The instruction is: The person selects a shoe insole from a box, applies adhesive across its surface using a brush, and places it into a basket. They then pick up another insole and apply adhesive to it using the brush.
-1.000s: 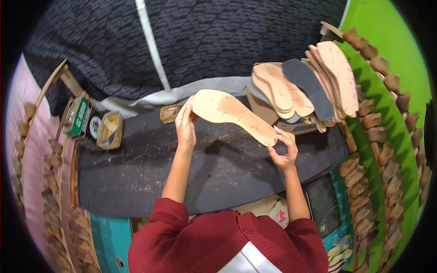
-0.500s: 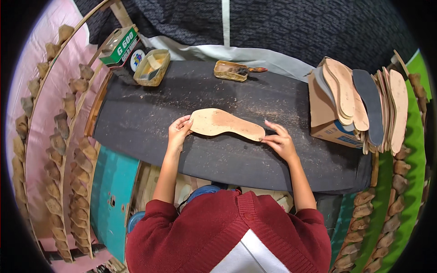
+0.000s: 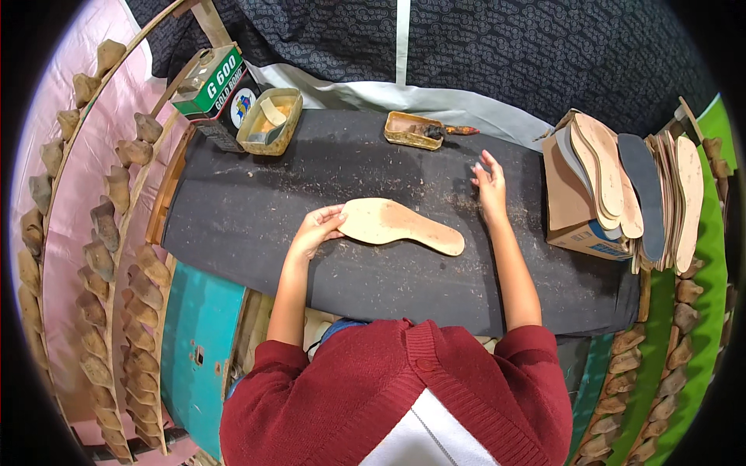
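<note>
A tan insole (image 3: 400, 224) is held over the dark cloth-covered table (image 3: 373, 287), its broad end pinched in my left hand (image 3: 316, 229). The narrower end points right and nothing grips it. My right hand (image 3: 489, 184) is off the insole, raised above the table to its right with the fingers apart and nothing in them. Beyond that hand lies a small tray (image 3: 398, 129) of dark paste, with a brush (image 3: 458, 130) resting across its edge.
A green and black can (image 3: 214, 97) and a shallow tub (image 3: 291, 120) stand at the far left. On the right, insoles (image 3: 594, 175) are stacked on and beside a cardboard box (image 3: 575, 225). Racks of shoe lasts (image 3: 93, 311) flank the table.
My right hand has let go of the insole's narrow end and moved up and away toward the brush. My left hand and the insole have shifted slightly right and nearer.
</note>
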The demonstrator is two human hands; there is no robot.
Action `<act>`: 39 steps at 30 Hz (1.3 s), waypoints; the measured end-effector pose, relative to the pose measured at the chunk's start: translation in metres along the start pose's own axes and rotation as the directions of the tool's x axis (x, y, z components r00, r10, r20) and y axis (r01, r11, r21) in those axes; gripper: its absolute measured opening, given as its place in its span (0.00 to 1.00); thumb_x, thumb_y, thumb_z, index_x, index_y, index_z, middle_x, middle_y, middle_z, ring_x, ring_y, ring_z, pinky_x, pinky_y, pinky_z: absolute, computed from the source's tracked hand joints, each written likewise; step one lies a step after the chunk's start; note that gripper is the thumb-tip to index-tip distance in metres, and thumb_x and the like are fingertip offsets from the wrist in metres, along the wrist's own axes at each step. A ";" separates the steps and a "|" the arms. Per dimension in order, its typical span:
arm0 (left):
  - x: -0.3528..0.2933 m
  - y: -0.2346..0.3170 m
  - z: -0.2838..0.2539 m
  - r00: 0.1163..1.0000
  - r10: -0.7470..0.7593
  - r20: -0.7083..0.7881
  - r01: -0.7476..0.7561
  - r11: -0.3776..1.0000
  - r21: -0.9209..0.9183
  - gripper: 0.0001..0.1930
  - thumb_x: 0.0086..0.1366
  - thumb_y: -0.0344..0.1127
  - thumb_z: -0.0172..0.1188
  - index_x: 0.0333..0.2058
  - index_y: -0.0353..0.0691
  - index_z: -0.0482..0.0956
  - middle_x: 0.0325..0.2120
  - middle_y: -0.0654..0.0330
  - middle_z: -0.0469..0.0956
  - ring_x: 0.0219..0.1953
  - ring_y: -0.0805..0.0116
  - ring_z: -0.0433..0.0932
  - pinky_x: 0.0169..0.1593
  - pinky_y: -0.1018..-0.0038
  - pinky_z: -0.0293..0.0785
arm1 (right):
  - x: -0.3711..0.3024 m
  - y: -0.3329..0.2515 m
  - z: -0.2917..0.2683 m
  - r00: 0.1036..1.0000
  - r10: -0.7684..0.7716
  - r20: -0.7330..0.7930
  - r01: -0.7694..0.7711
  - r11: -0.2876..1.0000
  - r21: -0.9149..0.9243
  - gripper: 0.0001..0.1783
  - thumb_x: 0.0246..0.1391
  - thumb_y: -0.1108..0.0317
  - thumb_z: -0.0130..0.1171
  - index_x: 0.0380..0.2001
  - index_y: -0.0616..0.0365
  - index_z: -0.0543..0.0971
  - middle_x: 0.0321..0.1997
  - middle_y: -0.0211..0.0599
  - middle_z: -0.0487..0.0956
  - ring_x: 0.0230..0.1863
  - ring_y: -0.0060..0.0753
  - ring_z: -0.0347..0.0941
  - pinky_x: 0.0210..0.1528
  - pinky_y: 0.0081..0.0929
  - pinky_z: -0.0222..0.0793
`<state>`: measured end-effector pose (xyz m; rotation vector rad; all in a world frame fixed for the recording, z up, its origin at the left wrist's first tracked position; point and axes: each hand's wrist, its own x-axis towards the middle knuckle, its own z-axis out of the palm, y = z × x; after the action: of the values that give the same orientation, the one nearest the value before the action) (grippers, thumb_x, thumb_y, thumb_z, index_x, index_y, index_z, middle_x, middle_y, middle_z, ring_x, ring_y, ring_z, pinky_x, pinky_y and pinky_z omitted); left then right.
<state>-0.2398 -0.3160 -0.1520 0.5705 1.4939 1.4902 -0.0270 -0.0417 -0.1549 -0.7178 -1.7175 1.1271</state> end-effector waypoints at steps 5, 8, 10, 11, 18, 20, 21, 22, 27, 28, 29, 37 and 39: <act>0.007 0.000 -0.013 0.995 -0.027 0.094 0.028 1.000 -0.011 0.17 0.53 0.34 0.55 0.41 0.32 0.68 0.32 0.61 0.73 0.31 0.77 0.72 0.34 0.84 0.70 | 0.040 0.002 0.035 0.931 0.365 0.007 -0.332 0.839 0.432 0.26 0.46 0.62 0.54 0.46 0.60 0.61 0.37 0.34 0.66 0.30 0.20 0.67 0.29 0.15 0.64; 0.011 -0.004 -0.013 0.991 0.020 0.134 -0.012 0.998 -0.062 0.16 0.53 0.33 0.54 0.40 0.32 0.68 0.32 0.61 0.73 0.31 0.77 0.72 0.33 0.83 0.69 | 0.060 0.006 0.045 0.921 0.382 0.078 -0.359 0.756 0.547 0.19 0.46 0.61 0.54 0.40 0.58 0.64 0.33 0.29 0.67 0.28 0.17 0.67 0.26 0.13 0.64; 0.012 -0.007 -0.014 0.987 0.067 0.144 -0.054 0.994 -0.092 0.16 0.53 0.33 0.54 0.40 0.33 0.68 0.32 0.61 0.73 0.31 0.78 0.72 0.33 0.83 0.69 | 0.069 0.009 0.052 0.934 0.357 -0.029 -0.278 0.774 0.570 0.19 0.47 0.62 0.53 0.40 0.58 0.65 0.32 0.27 0.67 0.26 0.17 0.66 0.25 0.13 0.64; 0.013 -0.009 -0.016 0.987 0.070 0.146 -0.057 0.994 -0.092 0.15 0.53 0.32 0.54 0.40 0.33 0.68 0.32 0.62 0.73 0.31 0.78 0.72 0.33 0.83 0.69 | 0.072 0.009 0.057 0.937 0.340 -0.082 -0.245 0.805 0.541 0.16 0.48 0.62 0.52 0.38 0.59 0.67 0.29 0.26 0.68 0.24 0.15 0.65 0.23 0.12 0.62; 0.013 -0.008 -0.017 0.984 0.074 0.165 -0.055 0.991 -0.118 0.14 0.55 0.34 0.52 0.39 0.34 0.68 0.32 0.63 0.72 0.30 0.78 0.71 0.32 0.82 0.68 | 0.092 -0.022 0.069 0.987 -0.088 -0.132 0.078 0.994 -0.080 0.14 0.51 0.61 0.46 0.31 0.63 0.71 0.26 0.32 0.72 0.25 0.20 0.66 0.29 0.17 0.62; 0.011 -0.011 -0.022 0.985 0.071 0.159 -0.054 0.992 -0.110 0.14 0.55 0.34 0.52 0.40 0.34 0.68 0.32 0.62 0.72 0.31 0.78 0.71 0.33 0.82 0.68 | 0.094 -0.045 0.078 0.988 -0.132 0.077 0.148 0.954 -0.261 0.14 0.52 0.62 0.45 0.31 0.64 0.71 0.26 0.36 0.73 0.26 0.22 0.67 0.32 0.19 0.63; 0.010 -0.013 -0.025 0.985 0.067 0.157 -0.052 0.994 -0.096 0.14 0.56 0.35 0.51 0.40 0.34 0.68 0.32 0.62 0.72 0.31 0.78 0.71 0.33 0.82 0.68 | 0.095 -0.057 0.084 0.982 -0.134 0.135 0.166 0.947 -0.274 0.13 0.51 0.63 0.45 0.32 0.63 0.70 0.25 0.38 0.74 0.27 0.25 0.69 0.33 0.20 0.63; 0.011 -0.013 -0.024 0.984 0.068 0.165 -0.053 0.994 -0.099 0.14 0.56 0.35 0.51 0.40 0.34 0.68 0.32 0.62 0.72 0.31 0.78 0.71 0.33 0.82 0.68 | 0.098 -0.059 0.084 0.982 -0.135 0.131 0.167 0.945 -0.281 0.13 0.51 0.63 0.45 0.32 0.63 0.70 0.25 0.38 0.74 0.27 0.25 0.69 0.33 0.20 0.63; 0.011 -0.013 -0.018 0.986 0.052 0.160 -0.037 0.994 -0.098 0.15 0.57 0.37 0.48 0.40 0.34 0.68 0.33 0.61 0.72 0.33 0.77 0.71 0.35 0.81 0.68 | 0.120 -0.077 0.085 0.888 -0.203 0.412 0.340 0.894 -0.291 0.12 0.51 0.64 0.45 0.32 0.62 0.70 0.28 0.40 0.74 0.31 0.31 0.70 0.34 0.25 0.63; 0.010 -0.013 -0.019 0.986 0.056 0.157 -0.040 0.994 -0.099 0.15 0.57 0.37 0.48 0.40 0.34 0.68 0.33 0.61 0.72 0.33 0.77 0.71 0.35 0.81 0.68 | 0.120 -0.082 0.089 0.862 -0.223 0.456 0.392 0.863 -0.320 0.11 0.51 0.64 0.45 0.32 0.62 0.70 0.29 0.40 0.73 0.32 0.31 0.70 0.34 0.25 0.63; 0.009 -0.013 -0.019 0.987 0.054 0.152 -0.038 0.993 -0.112 0.15 0.58 0.37 0.48 0.40 0.34 0.68 0.32 0.61 0.72 0.33 0.77 0.71 0.36 0.81 0.68 | 0.119 -0.087 0.089 0.856 -0.220 0.467 0.393 0.865 -0.312 0.11 0.51 0.65 0.45 0.32 0.61 0.70 0.29 0.39 0.73 0.32 0.33 0.70 0.35 0.25 0.63; 0.010 -0.010 -0.017 0.984 0.065 0.165 -0.030 0.978 -0.206 0.14 0.59 0.38 0.46 0.40 0.34 0.69 0.31 0.61 0.73 0.33 0.75 0.72 0.37 0.80 0.68 | 0.113 -0.093 0.078 0.808 -0.330 0.488 0.518 0.792 -0.323 0.10 0.50 0.64 0.47 0.32 0.60 0.70 0.32 0.39 0.73 0.32 0.36 0.69 0.34 0.26 0.63; 0.009 -0.010 -0.017 0.985 0.073 0.159 -0.038 0.977 -0.211 0.14 0.59 0.38 0.46 0.39 0.34 0.69 0.32 0.61 0.73 0.33 0.75 0.72 0.37 0.80 0.68 | 0.110 -0.093 0.075 0.787 -0.337 0.518 0.541 0.779 -0.316 0.10 0.49 0.64 0.47 0.32 0.59 0.70 0.32 0.39 0.72 0.32 0.36 0.70 0.33 0.26 0.63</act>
<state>-0.2555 -0.3183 -0.1663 0.5994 1.1861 1.5786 -0.1380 -0.0154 -0.0387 -0.2782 -2.4256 0.5624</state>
